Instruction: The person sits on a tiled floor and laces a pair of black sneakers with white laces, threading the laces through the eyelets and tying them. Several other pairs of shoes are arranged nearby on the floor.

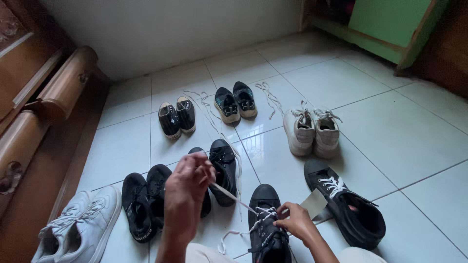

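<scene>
Left hand pinches the white lace taut, up and left of the black high-top sneaker, toe pointing away, while the nearer right hand grips its eyelets.

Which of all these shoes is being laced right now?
The black high-top nearest the person. The left hand pulls its white lace taut and the right hand rests on its eyelets; no other shoe is touched.

Home: tiled floor, wooden furniture
</scene>
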